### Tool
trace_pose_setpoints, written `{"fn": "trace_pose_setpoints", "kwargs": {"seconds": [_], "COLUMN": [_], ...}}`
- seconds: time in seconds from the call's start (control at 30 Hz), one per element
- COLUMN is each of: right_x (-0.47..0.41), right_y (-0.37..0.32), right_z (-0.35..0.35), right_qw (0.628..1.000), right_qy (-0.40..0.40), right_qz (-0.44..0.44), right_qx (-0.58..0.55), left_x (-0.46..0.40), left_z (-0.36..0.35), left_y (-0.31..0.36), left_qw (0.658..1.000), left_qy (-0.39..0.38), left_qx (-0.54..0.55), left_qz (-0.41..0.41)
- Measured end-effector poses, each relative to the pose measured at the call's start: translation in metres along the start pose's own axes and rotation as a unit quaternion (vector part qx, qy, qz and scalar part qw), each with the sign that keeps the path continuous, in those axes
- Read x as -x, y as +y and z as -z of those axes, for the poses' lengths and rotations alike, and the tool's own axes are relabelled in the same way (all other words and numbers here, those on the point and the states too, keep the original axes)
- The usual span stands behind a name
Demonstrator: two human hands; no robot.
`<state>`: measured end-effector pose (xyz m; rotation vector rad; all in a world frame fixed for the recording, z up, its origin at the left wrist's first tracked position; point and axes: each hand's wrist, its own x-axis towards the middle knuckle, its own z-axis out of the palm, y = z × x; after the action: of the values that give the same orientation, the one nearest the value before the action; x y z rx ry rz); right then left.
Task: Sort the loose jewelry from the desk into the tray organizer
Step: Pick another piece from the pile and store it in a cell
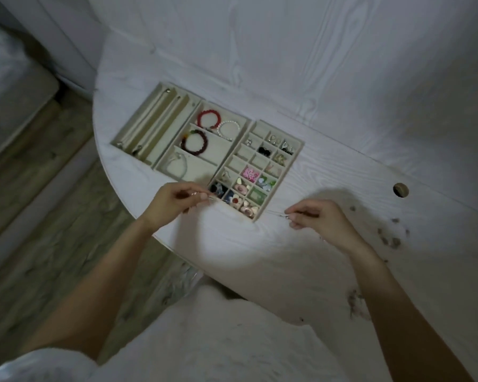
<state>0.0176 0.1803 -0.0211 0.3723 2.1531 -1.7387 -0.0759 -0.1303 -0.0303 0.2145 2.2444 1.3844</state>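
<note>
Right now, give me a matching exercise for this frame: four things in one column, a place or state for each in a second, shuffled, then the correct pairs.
Things:
1. red bead bracelet
2. pink flower piece
3. left hand
4. round hole

Places or states:
A. in the desk surface, right of the tray organizer
B. in a small compartment of the right-hand grid section
C. pinching one end of a thin chain, at the organizer's near edge
D. in the far compartment of the middle section

Pairs: 1-D, 2-B, 3-C, 4-A
</note>
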Motion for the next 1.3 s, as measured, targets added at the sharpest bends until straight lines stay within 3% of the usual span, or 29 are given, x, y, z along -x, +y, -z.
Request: {"fn": "trace_pose_setpoints", "kwargs": {"seconds": [0.1, 0.27, 0.4, 0.47, 0.57, 0.63, 0.7, 0.87, 0.93, 1.1, 1.3], "right_x": [-0.046, -0.136, -0.196, -0.218, -0.233, -0.241, -0.249, -0.281, -0.297, -0.339, -0.361], "right_y": [-0.033, -0.079, -0.125, -0.147, -0.167, -0.174, -0.176, -0.174, -0.174, -0.169, -0.158], "right_z": [-0.026, -0.073, -0.115, -0.142, -0.183, -0.206, -0.210, -0.177, -0.164, -0.148, -0.152], "right_qw": [0.999, 0.992, 0.986, 0.976, 0.932, 0.915, 0.917, 0.952, 0.955, 0.935, 0.908], "right_qy": [-0.037, 0.020, -0.007, -0.071, -0.239, -0.332, -0.363, -0.273, -0.229, -0.178, -0.111], "right_qz": [0.001, 0.053, 0.104, 0.143, 0.178, 0.140, 0.099, 0.068, 0.066, 0.092, 0.132], "right_qx": [0.022, 0.114, 0.130, 0.148, 0.206, 0.181, 0.134, 0.124, 0.179, 0.293, 0.383], "left_x": [-0.007, -0.020, -0.029, -0.036, -0.048, -0.057, -0.064, -0.071, -0.070, -0.069, -0.076], "left_z": [0.044, 0.105, 0.132, 0.143, 0.148, 0.153, 0.156, 0.158, 0.153, 0.139, 0.115], "left_y": [-0.017, -0.037, -0.033, -0.028, -0.021, -0.021, -0.022, -0.047, -0.059, -0.070, -0.082], "left_qw": [0.994, 0.971, 0.967, 0.968, 0.968, 0.963, 0.958, 0.953, 0.954, 0.954, 0.955], "left_qy": [0.089, 0.208, 0.230, 0.221, 0.210, 0.220, 0.238, 0.274, 0.276, 0.296, 0.285], "left_qx": [0.058, 0.111, 0.110, 0.119, 0.128, 0.140, 0.145, 0.132, 0.110, 0.033, -0.082], "left_qz": [0.015, 0.034, 0.010, -0.014, -0.049, -0.063, -0.066, 0.006, 0.025, 0.037, -0.025]}}
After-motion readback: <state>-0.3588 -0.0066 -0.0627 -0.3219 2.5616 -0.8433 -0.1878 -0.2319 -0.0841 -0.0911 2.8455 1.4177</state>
